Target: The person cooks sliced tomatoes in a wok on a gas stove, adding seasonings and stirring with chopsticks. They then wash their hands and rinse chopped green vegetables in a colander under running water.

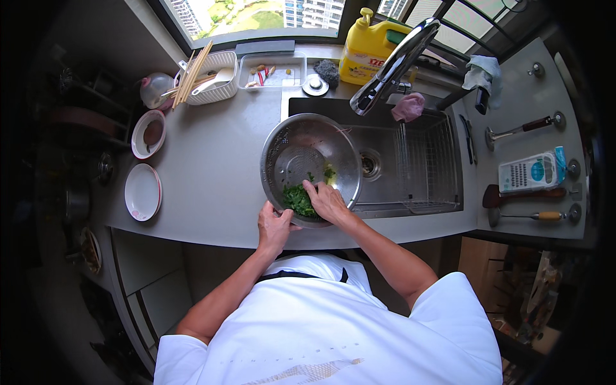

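A stainless steel colander bowl (344,144) with perforated walls rests partly on the counter and partly over the left side of the sink. Chopped green leaves (299,199) are heaped low in it, and a few more bits cling to its right wall. At the near left rim, my left hand (274,224) grips the bowl with the thumb over the edge. My right hand (327,199) reaches in over the near right rim, its fingers at the leaves. Some of those fingers are hidden, so how firmly they hold any leaves is unclear.
A chrome faucet (397,65) arches over the steel sink (380,195), which holds a wire rack (423,163). Behind stand a yellow jug (363,48), a plastic tray (301,72) and a utensil basket (226,89). Two bowls, one nearer (143,192) and one farther (139,137), sit left.
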Tool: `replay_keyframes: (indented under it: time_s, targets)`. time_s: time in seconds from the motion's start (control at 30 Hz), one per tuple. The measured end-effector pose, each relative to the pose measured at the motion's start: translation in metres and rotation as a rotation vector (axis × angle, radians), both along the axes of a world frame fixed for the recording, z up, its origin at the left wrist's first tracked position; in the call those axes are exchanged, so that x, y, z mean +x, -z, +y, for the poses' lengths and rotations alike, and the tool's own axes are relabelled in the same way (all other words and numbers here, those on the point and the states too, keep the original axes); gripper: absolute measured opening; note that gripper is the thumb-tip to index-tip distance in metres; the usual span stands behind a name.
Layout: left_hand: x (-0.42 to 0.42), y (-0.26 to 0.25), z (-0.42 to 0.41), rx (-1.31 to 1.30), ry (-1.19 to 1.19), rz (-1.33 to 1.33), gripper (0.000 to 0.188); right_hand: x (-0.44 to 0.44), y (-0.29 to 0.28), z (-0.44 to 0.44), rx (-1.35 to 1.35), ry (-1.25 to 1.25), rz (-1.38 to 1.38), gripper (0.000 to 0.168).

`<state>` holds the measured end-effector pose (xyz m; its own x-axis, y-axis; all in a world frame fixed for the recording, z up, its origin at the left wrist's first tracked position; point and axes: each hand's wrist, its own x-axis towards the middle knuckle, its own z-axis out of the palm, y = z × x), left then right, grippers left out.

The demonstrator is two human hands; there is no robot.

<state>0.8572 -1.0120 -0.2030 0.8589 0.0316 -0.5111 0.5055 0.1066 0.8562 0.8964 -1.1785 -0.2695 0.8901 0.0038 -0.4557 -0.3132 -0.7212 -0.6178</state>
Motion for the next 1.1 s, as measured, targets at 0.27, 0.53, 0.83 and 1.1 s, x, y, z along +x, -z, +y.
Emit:
replay_keyframes:
  time_s: [0.27, 0.53, 0.83, 1.1]
  targets:
    - [0.003, -0.001, 0.002, 0.074, 0.067, -0.025, 0.024, -0.001, 0.014, 0.029, -0.157, -0.525, -0.481, 0.027]
    - [0.002, -0.005, -0.001, 0.06, 0.047, 0.004, 0.024, 0.011, 0.013, 0.03, -0.112, -0.55, -0.556, 0.01]
    - [0.0, -0.005, -0.001, 0.026, 0.017, 0.023, 0.026, 0.015, 0.024, 0.034, -0.057, -0.49, -0.484, 0.019]
    - [-0.004, -0.001, 0.0, 0.026, -0.008, 0.031, 0.025, 0.016, 0.001, 0.042, 0.054, -0.183, -0.245, 0.037]
